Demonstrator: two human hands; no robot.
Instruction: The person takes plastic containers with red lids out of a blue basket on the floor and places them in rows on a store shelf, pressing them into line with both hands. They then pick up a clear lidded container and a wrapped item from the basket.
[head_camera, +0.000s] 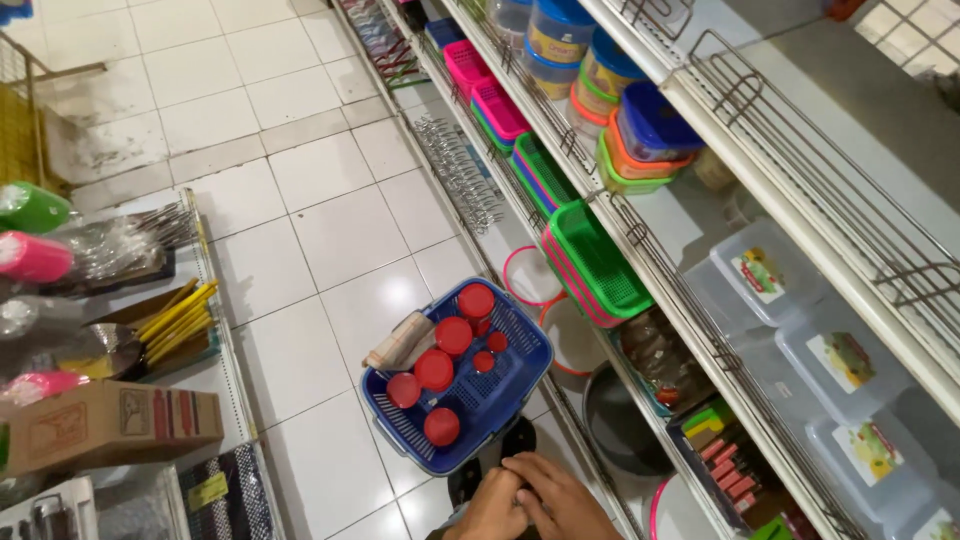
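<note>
Head view, left hand (492, 508) and right hand (560, 500) clasped together, fingers curled (holding nothing); blue basket (520, 385) just ahead

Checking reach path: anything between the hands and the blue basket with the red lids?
Nothing visible. The left hand and right hand rest together just below the blue plastic basket of round red lids; only bare white tiled floor and a dark shoe tip lie between.

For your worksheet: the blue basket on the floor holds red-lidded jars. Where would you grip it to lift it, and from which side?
Grip the blue basket by the rims of its two long sides, coming straight down from above. No handle shows, and the open top faces up. A two-sided hold probably keeps it level, so the red-lidded jars stay put. Both hands, left and right, are just beyond its near end.
</note>
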